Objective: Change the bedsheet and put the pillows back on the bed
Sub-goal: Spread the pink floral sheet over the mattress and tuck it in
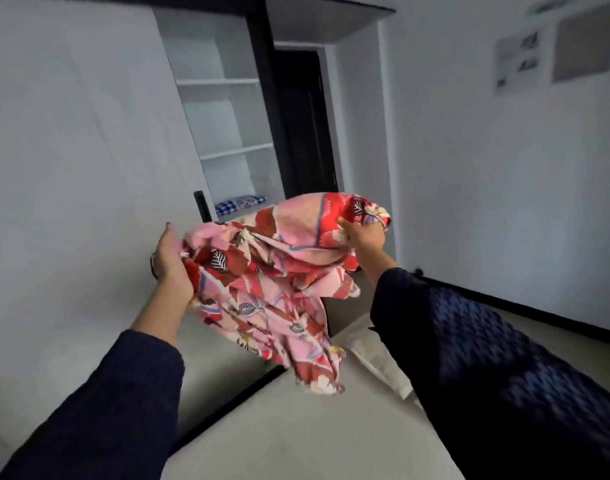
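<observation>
Head view: both arms reach forward over the bed, with a bundle of cloth between the hands.
Floral bedsheet [279, 271]: red and pink with a leaf print, bunched into a loose wad and held in the air above the mattress; one tail hangs down toward it.
Left hand [172, 261]: fingers fairly straight, palm pressed against the side of the bundle, supporting it rather than clutching.
Right hand [362, 233]: fingers curled into the far upper fold, gripping the cloth.
Hands: apart, one at each end of the wad.
Mattress [296, 438]: plain grey and bare wherever it shows.
Pale item [376, 358]: lies at the mattress edge beside the right sleeve; pillow or folded cloth, I cannot tell.
Checked cloth [241, 204]: blue and white, folded on the lowest shelf of the white shelf unit [227, 116] beyond the bed.
Done, as I judge it: the bed looks stripped.
Unclear: whether this bundle is the sheet taken off or the fresh one about to go on.
Left: spread and tuck a sheet over the mattress, then set the pillows back; no pillow is clearly on the bed yet.
</observation>
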